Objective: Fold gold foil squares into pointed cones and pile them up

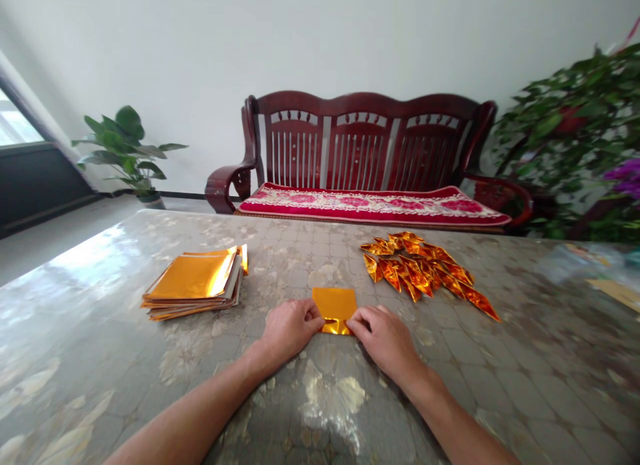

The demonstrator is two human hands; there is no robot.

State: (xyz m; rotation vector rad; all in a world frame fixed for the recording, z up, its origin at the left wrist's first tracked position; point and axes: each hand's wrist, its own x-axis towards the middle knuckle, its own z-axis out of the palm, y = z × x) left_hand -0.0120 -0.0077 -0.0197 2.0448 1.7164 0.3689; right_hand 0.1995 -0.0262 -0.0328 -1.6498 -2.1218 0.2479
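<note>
Pinching the gold foil sheet [334, 303] near its close corners with closed fingers of left hand [293, 325] and right hand [384, 335]. Lying flat on the worktop [280, 411], squared forward, near strip crosswise; flanked farther off by foil stack [193, 278], left, folded foil pieces [417, 270], right.

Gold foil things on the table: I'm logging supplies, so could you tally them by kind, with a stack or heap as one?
Stack of sheets: 1
Single sheet, between the left hand and right hand: 1
Heap of folded pieces, too overlapped to count singly: 1
Total: 3
</note>
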